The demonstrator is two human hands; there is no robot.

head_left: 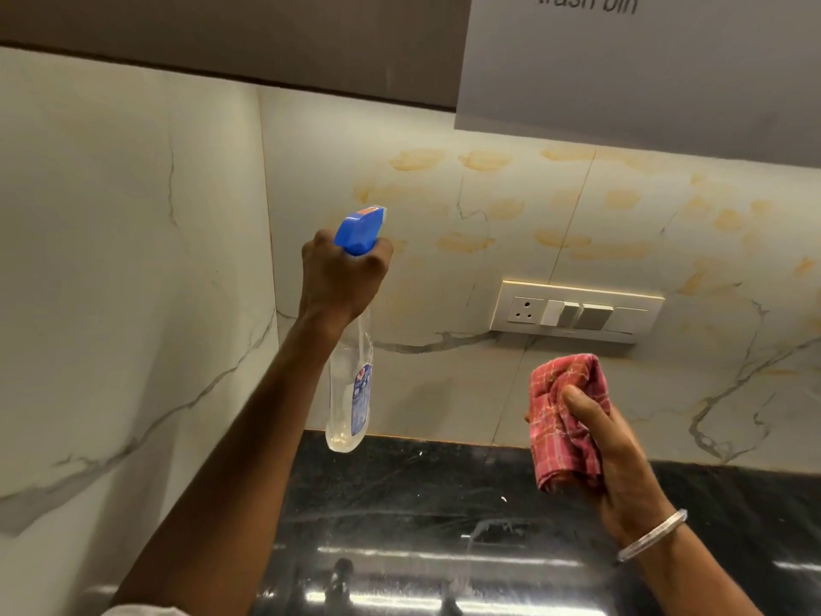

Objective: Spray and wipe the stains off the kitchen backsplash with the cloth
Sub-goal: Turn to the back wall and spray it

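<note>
My left hand [340,277] grips the neck of a clear spray bottle [351,393] with a blue trigger head, raised in front of the white marble backsplash [444,304]. The nozzle points at the wall. Several orange-yellow stains [484,160] spread across the upper backsplash from the centre to the right. My right hand [608,455] holds a bunched red checked cloth [564,415] lower right, away from the wall, below the switch plate.
A cream switch and socket plate [577,311] is set in the backsplash below the stains. A dark cabinet [266,42] and a grey hood panel [644,68] hang above. A glossy black countertop [444,504] runs below; a marble side wall [111,260] closes the left.
</note>
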